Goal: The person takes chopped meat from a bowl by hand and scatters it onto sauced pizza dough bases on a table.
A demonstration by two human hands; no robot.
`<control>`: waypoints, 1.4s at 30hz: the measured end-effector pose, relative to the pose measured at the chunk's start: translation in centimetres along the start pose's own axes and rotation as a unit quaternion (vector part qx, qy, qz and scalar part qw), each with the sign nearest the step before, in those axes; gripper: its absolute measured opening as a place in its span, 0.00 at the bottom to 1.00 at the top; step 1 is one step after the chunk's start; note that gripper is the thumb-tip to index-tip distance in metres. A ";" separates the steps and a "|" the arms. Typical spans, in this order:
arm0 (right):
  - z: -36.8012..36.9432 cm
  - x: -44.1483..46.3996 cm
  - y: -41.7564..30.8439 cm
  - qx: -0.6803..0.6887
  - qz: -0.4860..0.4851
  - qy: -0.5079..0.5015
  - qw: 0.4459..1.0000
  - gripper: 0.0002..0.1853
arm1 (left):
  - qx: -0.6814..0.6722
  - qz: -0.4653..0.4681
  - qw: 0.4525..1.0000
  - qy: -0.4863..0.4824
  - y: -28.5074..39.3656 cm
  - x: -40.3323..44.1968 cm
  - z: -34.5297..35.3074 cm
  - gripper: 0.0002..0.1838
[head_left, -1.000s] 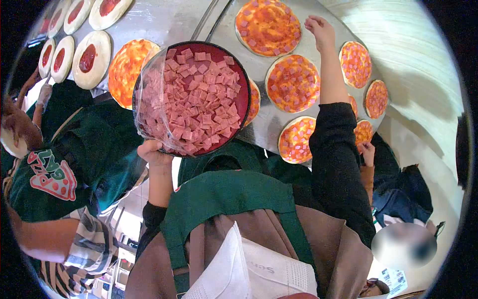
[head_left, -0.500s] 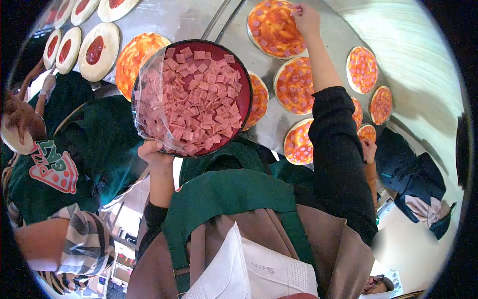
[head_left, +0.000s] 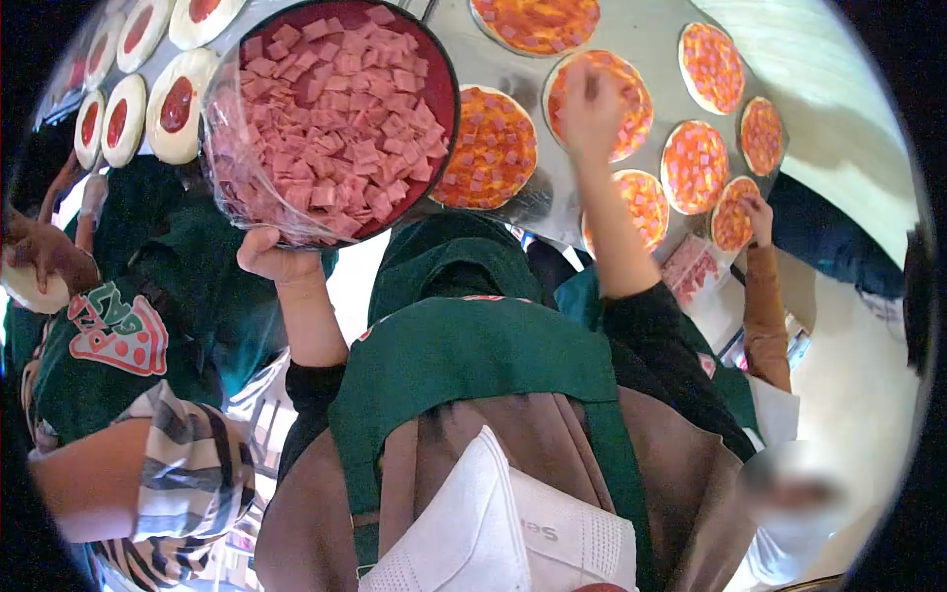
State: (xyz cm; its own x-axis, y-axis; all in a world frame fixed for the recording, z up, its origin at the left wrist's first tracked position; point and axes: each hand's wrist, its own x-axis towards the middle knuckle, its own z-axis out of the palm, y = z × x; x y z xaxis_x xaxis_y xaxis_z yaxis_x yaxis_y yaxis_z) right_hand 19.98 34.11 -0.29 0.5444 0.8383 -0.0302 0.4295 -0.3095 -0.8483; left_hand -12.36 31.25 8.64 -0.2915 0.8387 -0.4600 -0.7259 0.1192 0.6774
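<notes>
My left hand (head_left: 271, 259) grips the near rim of a round, dark-rimmed bowl (head_left: 440, 99) with a red inside. Diced ham (head_left: 330, 128) fills much of it, and clear plastic film (head_left: 229, 163) covers its left side. Over a sauced pizza base (head_left: 631, 109) strewn with ham pieces is my right hand (head_left: 590, 113). Its fingers are bunched and slightly blurred, hiding whatever they may hold. Just right of the bowl lies another ham-topped pizza (head_left: 488, 148), and a further one (head_left: 538, 20) lies beyond.
Several more topped pizzas, one of them here (head_left: 694, 166), lie on the metal table (head_left: 513, 69). At the right, a co-worker's hand (head_left: 758, 217) touches a small pizza (head_left: 734, 212). Dough rounds with sauce (head_left: 178, 107) lie far left, near a person in a green apron (head_left: 118, 331).
My right hand has moved from the far pizza to a nearer one. The bowl, still in my left hand, appears further left and higher as the view shifts. More of the right-hand co-worker shows.
</notes>
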 end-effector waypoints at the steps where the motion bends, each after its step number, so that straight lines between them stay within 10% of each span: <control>1: 0.8 -2.8 1.7 -0.003 0.010 0.036 0.999 0.18 | 0.000 -0.003 1.000 0.008 0.1 0.3 -0.1 0.43; 6: 1.7 -12.0 4.0 0.086 0.352 0.060 0.930 0.21 | 0.000 -0.012 1.000 0.003 0.0 1.1 -0.1 0.44; 11: 3.4 -14.3 7.4 0.114 0.377 0.083 0.915 0.26 | -0.017 -0.043 0.997 -0.060 0.3 1.9 -1.2 0.43; 21: 1.4 -12.2 7.8 0.428 0.560 -0.027 0.709 0.30 | 0.009 -0.052 0.991 -0.119 0.2 2.2 0.6 0.43; 42: 2.8 -13.2 8.8 0.718 0.438 -0.185 0.510 0.27 | -0.017 -0.107 0.963 -0.247 1.8 9.9 0.6 0.43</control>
State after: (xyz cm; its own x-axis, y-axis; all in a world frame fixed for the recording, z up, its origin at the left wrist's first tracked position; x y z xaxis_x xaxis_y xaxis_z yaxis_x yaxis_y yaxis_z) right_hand 14.58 21.59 -8.86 -0.2115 0.7705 -0.6013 -0.9746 -0.2125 0.0704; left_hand -16.18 40.03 5.63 0.1939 0.9482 -0.2517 -0.7590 0.3076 0.5738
